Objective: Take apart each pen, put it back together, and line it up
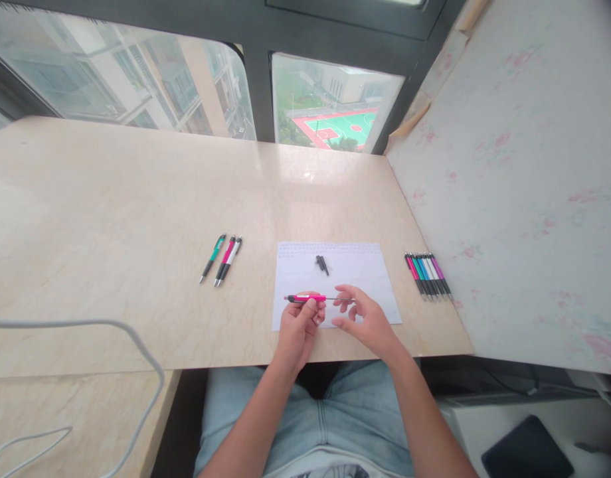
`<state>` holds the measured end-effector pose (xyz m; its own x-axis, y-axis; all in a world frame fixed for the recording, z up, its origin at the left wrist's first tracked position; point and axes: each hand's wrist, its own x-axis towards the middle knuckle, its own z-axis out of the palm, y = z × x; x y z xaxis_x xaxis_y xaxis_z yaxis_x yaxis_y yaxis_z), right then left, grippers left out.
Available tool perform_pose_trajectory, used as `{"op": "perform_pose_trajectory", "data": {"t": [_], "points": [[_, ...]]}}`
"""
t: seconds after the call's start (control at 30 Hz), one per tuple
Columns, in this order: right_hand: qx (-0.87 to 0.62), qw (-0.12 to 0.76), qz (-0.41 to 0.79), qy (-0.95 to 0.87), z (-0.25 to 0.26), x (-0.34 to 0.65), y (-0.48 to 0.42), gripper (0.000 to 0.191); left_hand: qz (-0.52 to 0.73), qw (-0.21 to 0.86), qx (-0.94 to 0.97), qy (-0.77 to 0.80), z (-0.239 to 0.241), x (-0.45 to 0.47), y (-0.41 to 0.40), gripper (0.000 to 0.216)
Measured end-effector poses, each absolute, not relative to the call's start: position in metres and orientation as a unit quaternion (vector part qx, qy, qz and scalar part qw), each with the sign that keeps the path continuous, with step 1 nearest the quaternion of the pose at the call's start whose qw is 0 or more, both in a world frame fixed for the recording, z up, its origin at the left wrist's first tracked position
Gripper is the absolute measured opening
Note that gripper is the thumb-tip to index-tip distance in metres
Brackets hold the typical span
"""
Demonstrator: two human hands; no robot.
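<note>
My left hand (299,332) is closed around the pink barrel of a pen (313,298), which lies level above the paper with its black clip end to the left. A thin bare refill (341,299) sticks out of the barrel's right end. My right hand (365,317) is beside that refill, thumb and fingers apart; whether a finger touches it I cannot tell. Beneath both hands is a white sheet of paper (380,279) with lines of writing along its top. A few small black pen parts (323,265) rest on the sheet, just beyond the held pen.
Left of the paper lie a green pen (213,257), a pink pen (226,257) and a white pen (232,260). Several pens (428,275) form a row by the right wall. A grey cable (111,323) loops over the table's (136,219) left front. Windows stand behind.
</note>
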<state>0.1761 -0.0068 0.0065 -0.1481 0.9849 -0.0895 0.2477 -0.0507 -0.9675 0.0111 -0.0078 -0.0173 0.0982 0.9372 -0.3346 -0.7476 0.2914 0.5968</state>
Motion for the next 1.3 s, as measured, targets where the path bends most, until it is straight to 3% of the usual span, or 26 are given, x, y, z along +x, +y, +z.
{"op": "perform_pose_trajectory", "data": {"t": [0.2, 0.33, 0.5, 0.73, 0.87, 1.13, 1.3], "points": [[-0.541, 0.411, 0.486, -0.549, -0.007, 0.184, 0.001, 0.034, 0.584, 0.731, 0.12, 0.33, -0.018, 0.012, -0.007, 0.02], [-0.634, 0.354, 0.339, -0.598, -0.015, 0.183, 0.022, 0.017, 0.588, 0.73, 0.112, 0.33, -0.019, 0.012, -0.007, 0.02], [-0.657, 0.265, 0.162, -0.687, -0.024, 0.169, 0.054, 0.022, 0.588, 0.731, 0.111, 0.328, -0.017, 0.011, -0.007, 0.021], [-0.68, 0.24, 0.098, -0.686, -0.031, 0.155, 0.067, 0.019, 0.585, 0.732, 0.12, 0.328, -0.018, 0.012, -0.008, 0.02], [-0.678, 0.295, 0.129, -0.661, -0.028, 0.162, 0.059, 0.019, 0.587, 0.73, 0.12, 0.329, -0.02, 0.012, -0.007, 0.018], [-0.648, 0.421, 0.375, -0.512, -0.012, 0.198, 0.02, 0.017, 0.586, 0.726, 0.117, 0.341, -0.018, 0.012, -0.007, 0.021], [-0.62, 0.45, 0.406, -0.498, 0.005, 0.211, -0.003, 0.022, 0.587, 0.721, 0.115, 0.35, -0.017, 0.013, -0.006, 0.022]]}}
